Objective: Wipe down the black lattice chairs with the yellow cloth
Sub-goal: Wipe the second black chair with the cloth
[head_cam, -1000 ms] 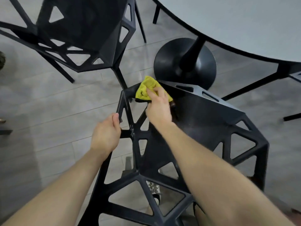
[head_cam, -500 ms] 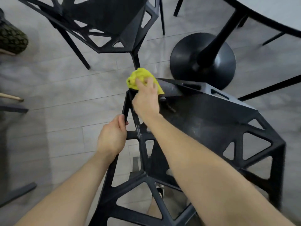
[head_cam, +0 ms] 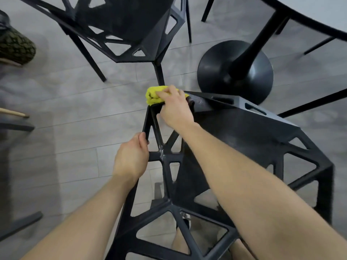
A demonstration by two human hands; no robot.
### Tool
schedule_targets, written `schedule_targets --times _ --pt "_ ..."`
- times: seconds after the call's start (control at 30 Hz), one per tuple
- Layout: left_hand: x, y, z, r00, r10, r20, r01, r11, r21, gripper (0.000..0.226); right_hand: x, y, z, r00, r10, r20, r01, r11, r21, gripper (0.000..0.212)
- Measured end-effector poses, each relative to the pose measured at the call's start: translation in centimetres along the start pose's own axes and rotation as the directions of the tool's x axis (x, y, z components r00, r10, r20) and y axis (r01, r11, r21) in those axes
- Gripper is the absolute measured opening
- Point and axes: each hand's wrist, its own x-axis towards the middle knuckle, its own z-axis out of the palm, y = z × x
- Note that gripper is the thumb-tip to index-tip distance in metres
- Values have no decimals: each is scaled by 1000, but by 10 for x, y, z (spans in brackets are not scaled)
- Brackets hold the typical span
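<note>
Yellow cloth (head_cam: 153,95) lies bunched on the far corner of the nearer black lattice chair (head_cam: 244,136), pressed down by the right hand (head_cam: 175,109), whose fingers curl over it. The left hand (head_cam: 131,158) grips the chair's side strut just below. A second lattice chair (head_cam: 127,21) stands beyond, near the desk's round pedestal base (head_cam: 262,72).

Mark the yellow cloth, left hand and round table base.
yellow cloth (head_cam: 153,95): head view, bunched left end.
left hand (head_cam: 131,158): head view, back of the hand.
round table base (head_cam: 212,72): head view, left side of the disc.
</note>
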Motion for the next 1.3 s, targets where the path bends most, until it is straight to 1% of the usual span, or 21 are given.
schedule_targets --times 0.07,0.13,0.17,0.2,0.27,0.33,0.37,0.47,0.53,0.63,0.7,0.73,0.77,0.87,0.93,0.97,1.0,1.1,1.17,1.23,1.3 --pt "0 1 1 1000 6 4 -6 1000 -1 45 4 43 -14 998 27 -51 -32 993 -115 62" --pt "0 2 0 1000 0 8 0 1000 -22 47 -26 65 -12 967 161 -195 -175 983 -57 66" --pt "1 3 -1 1000 -6 13 7 999 -32 48 -55 63 -1 961 194 -197 -201 979 -18 69" --pt "1 3 0 1000 -8 21 8 999 -39 49 -91 59 12 976 157 -150 -160 987 -12 73" --pt "-2 3 -1 1000 -1 24 2 999 -50 48 -159 59 31 999 -41 -9 41 998 -42 75" --pt "-2 3 -1 1000 5 15 -4 999 -52 48 -166 82 21 987 -150 64 153 987 -45 70" --pt "-1 2 0 1000 3 14 -3 999 -49 48 -142 92 12 992 -124 2 124 991 -53 68" --pt "-1 2 -1 1000 -13 19 14 1000 -25 49 -43 83 -18 965 138 -224 -154 986 -59 58" --pt "-1 3 -1 1000 -9 21 10 1000 -18 50 -31 63 -9 947 218 -236 -227 974 -10 57" --pt "-3 8 -6 999 -2 38 4 999 -36 50 -123 46 33 986 79 -150 -83 996 -24 68" --pt "-4 9 -7 999 2 35 -1 999 -34 48 -180 53 41 997 -69 26 69 998 -12 67" --pt "-5 9 -7 999 5 33 -4 1000 -27 47 -178 63 33 989 -122 80 123 992 1 62" --pt "-4 9 -6 1000 0 29 0 1000 -24 47 -158 75 22 987 -145 74 145 989 5 58" --pt "-2 7 -5 1000 -2 12 2 999 -43 46 -73 79 -11 987 31 -159 -35 999 -21 51" --pt "-3 8 -6 1000 -15 9 15 999 -47 48 -54 58 -4 949 196 -246 -183 980 76 45" --pt "-2 8 -5 1000 -25 6 25 998 -49 49 -68 47 9 939 251 -236 -226 966 129 48" --pt "-3 9 -5 1000 -27 12 28 998 -53 50 -95 38 25 951 242 -191 -214 964 156 55" --pt "-5 11 -8 999 -31 26 32 997 -65 49 -193 34 51 998 4 65 -15 985 169 65" --pt "-4 10 -7 999 -27 17 28 998 -51 49 -185 56 34 985 -120 122 102 985 141 61" --pt "-4 9 -6 1000 -25 4 26 998 -61 49 -125 71 12 999 11 -52 -6 995 95 55" --pt "-3 9 -5 1000 -24 4 25 997 -68 49 -78 61 -2 947 235 -220 -212 969 126 48"
